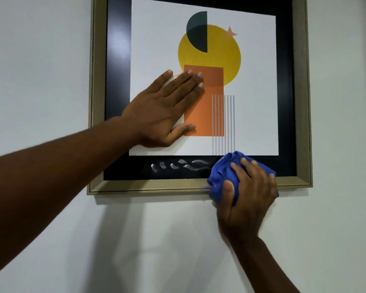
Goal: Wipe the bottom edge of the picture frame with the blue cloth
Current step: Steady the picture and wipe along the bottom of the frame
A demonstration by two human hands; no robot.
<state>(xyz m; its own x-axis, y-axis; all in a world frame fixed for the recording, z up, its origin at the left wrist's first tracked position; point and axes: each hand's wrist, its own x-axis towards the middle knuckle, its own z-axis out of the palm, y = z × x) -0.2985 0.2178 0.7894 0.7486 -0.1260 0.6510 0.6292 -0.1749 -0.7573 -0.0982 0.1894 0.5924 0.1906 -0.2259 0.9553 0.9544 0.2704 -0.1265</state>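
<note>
A picture frame (135, 186) with a dull gold moulding and a black inner border hangs on the wall, holding an abstract print of a yellow circle and an orange rectangle. My right hand (246, 191) grips a bunched blue cloth (222, 172) and presses it against the bottom edge, right of centre. White smear marks (178, 166) streak the black border just left of the cloth. My left hand (163, 108) lies flat on the glass, fingers spread, at the lower left of the print.
The white wall (40, 60) surrounds the frame on all sides. Shadows of my arms fall on the wall below the frame.
</note>
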